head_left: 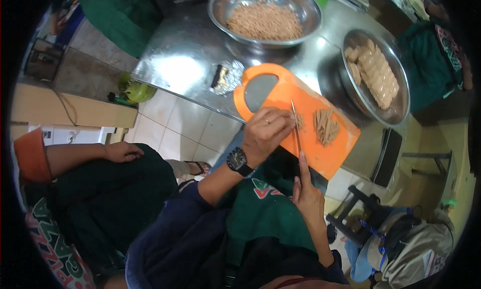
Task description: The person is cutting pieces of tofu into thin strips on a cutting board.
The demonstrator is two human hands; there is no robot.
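Observation:
An orange cutting board (336, 153) with a loop handle lies at the near edge of a steel table. My right hand (306, 196) grips a knife (298, 138), its blade pointing away from me over the board. My left hand (266, 131), with a ring and a black wristwatch, is closed at the blade's left side, fingers bent together; what they pinch is hidden. Small diced bits (300, 120) lie just right of the blade. Farther right on the board rests a loose pile of light brown sausage-like strips (325, 127).
Behind the board stands a steel bowl (215, 16) of chopped brown bits. Another steel bowl (351, 91), holding pale brown sausage-like pieces, is at the right. Crumpled foil (233, 76) with food lies left. Co-workers sit at the left (100, 188) and stand at the far right (426, 58).

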